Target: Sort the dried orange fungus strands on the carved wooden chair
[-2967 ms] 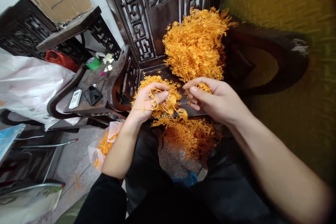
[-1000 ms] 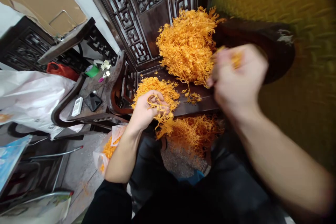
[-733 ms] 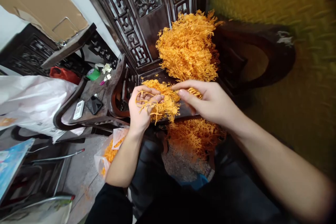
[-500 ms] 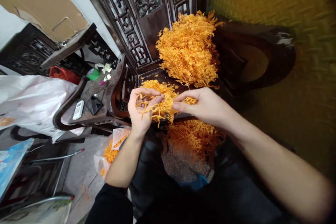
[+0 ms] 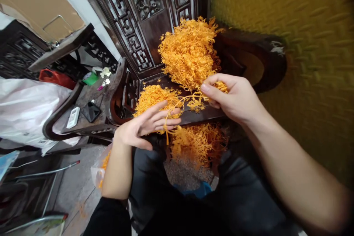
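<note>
My right hand (image 5: pixel 235 97) is closed, thumb and fingers pinching an orange plastic flower sprig (image 5: pixel 195 103), with more orange stems curled inside the fingers. The sprig's thin branched stem trails leftward to my left hand (image 5: pixel 139 127). That hand is open, its fingers stretched out and the thumb apart, with the stem lying across the fingers. Just beyond it, a small heap of orange flower pieces (image 5: pixel 155 97) rests on the dark wooden seat (image 5: pixel 199 116). A larger bundle of orange sprigs (image 5: pixel 189 51) stands against the chair's carved back.
More tangled orange stems (image 5: pixel 199 143) lie below the seat edge, between my knees. At left, a side table (image 5: pixel 91 92) holds a white remote (image 5: pixel 73 117), a black object (image 5: pixel 90 111) and white flowers (image 5: pixel 105 72). A curved armrest (image 5: pixel 276 59) is at right.
My right hand has moved right and up, drawing the sprig out from my left hand. The left fingers have gone from curled to spread, and that hand is lower and further left.
</note>
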